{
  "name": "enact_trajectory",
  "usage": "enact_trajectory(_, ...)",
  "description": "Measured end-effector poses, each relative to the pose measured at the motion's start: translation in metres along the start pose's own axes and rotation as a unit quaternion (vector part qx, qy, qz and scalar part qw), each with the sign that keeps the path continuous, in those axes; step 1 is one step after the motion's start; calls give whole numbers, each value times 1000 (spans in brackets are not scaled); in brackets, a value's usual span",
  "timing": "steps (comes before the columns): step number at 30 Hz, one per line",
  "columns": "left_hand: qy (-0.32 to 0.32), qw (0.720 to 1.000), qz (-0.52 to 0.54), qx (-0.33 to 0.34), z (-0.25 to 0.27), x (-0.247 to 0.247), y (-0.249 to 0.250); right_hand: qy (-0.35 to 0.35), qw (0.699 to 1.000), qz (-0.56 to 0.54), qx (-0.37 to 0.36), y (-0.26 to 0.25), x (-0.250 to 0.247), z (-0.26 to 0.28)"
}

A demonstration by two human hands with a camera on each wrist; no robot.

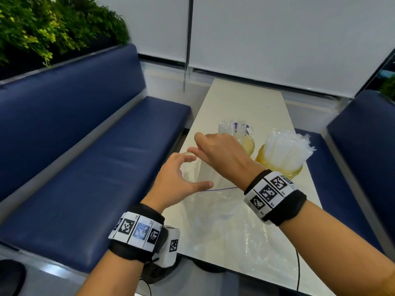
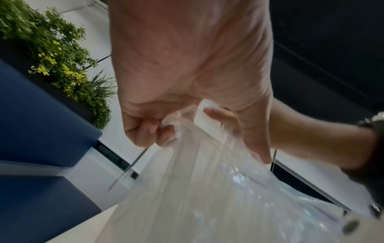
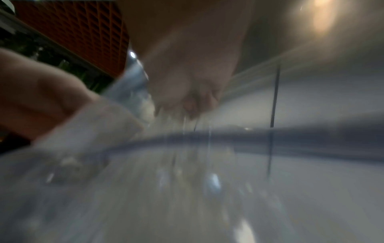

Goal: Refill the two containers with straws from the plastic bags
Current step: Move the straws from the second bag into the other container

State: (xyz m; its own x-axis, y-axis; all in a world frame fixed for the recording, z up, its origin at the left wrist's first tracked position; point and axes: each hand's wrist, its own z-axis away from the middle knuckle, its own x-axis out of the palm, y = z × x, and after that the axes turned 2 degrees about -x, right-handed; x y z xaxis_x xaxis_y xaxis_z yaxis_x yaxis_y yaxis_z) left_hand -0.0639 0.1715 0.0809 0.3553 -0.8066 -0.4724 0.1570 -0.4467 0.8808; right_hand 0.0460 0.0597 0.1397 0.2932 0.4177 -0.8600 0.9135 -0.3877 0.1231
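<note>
At the centre of the head view, both hands work at the mouth of a clear plastic bag (image 1: 215, 210) that lies crumpled along the pale worktop (image 1: 241, 99) and runs down toward the lower edge of the frame. The left hand (image 1: 177, 180) is at lower centre; in the left wrist view its curled fingers (image 2: 153, 131) pinch a gathered fold of the bag's film, so this grip has closed on the bag. The right hand (image 1: 224, 154) reaches across from the right, just above and beyond the left one, its back to the camera. The right wrist view is heavily blurred, but its fingertips (image 3: 195, 103) appear bunched on film at the bag's top edge; how tightly that grip has closed I cannot tell for sure. A thin dark string (image 1: 220, 189) crosses the bag between the two wrists. Past the hands, at centre right of the head view, stand two yellow-tinted containers: the nearer one (image 1: 280, 165), at right, is packed with upright wrapped straws (image 1: 286, 146), while the farther one (image 1: 245, 142), partly hidden behind the right hand, holds only a few straws along its far side. Blue padded benches (image 1: 85, 146) flank the worktop on either side, and green plants (image 1: 42, 26) fill the upper left corner.
</note>
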Motion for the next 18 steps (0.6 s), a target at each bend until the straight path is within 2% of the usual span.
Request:
enact_trajectory(3,22,999,-20,-18,-2,8,5,47,998,-36,-7,-3,-9,-14)
enact_trajectory(5,40,998,-38,-21,-6,14,9,50,998,-35,-11,-5,-14,-24)
enact_trajectory(10,103,994,1,-21,-20,32,2,48,996,-72,1,-14,-18,-38)
enact_trajectory(14,103,995,-2,-16,-27,38,-5,38,986,-156,54,-10,-11,-37)
enact_trajectory(18,91,995,41,-26,-30,41,-8,48,970,-221,93,-6,-9,-32)
